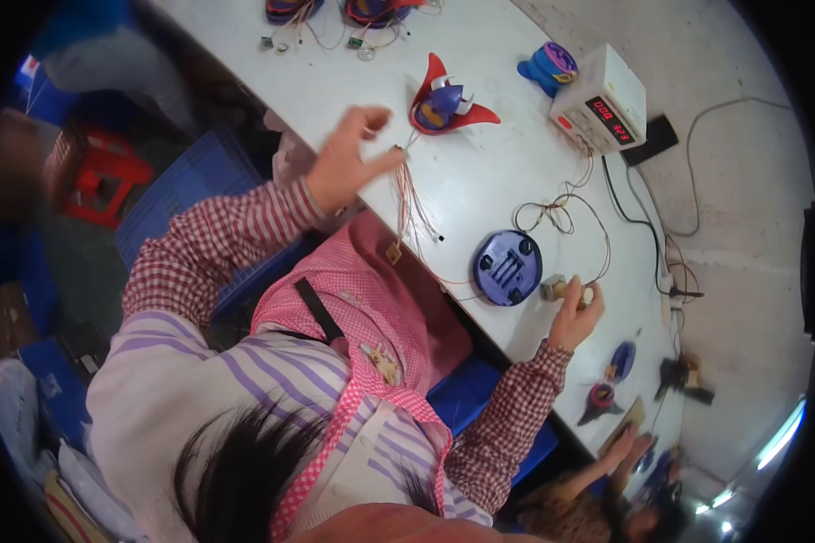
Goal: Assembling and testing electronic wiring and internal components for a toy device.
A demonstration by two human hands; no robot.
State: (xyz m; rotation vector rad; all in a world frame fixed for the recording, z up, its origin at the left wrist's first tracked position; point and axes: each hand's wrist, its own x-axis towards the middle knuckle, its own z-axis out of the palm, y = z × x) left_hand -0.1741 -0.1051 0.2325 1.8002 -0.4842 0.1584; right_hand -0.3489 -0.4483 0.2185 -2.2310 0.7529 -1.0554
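My left hand (346,158) is open, thumb and fingers apart, over the white table's near edge. Its thumb tip is close to a bundle of thin wires (407,195), which has a small square board (394,253) hanging at its end. Just beyond sits a purple toy head with red wing-like sides and silver horns (442,101). My right hand (578,315) is closed in a pinch beside a small silver and yellowish part (554,288); what the fingertips hold is too small to make out. Left of it lies a round purple base (508,268) with battery slots facing up.
A white power supply (599,100) with a red display stands at the back, its leads (561,213) running across the table. Beside it is a blue container (550,68). More toy heads (376,11) lie at the far left. Another person's hands (629,448) work at lower right.
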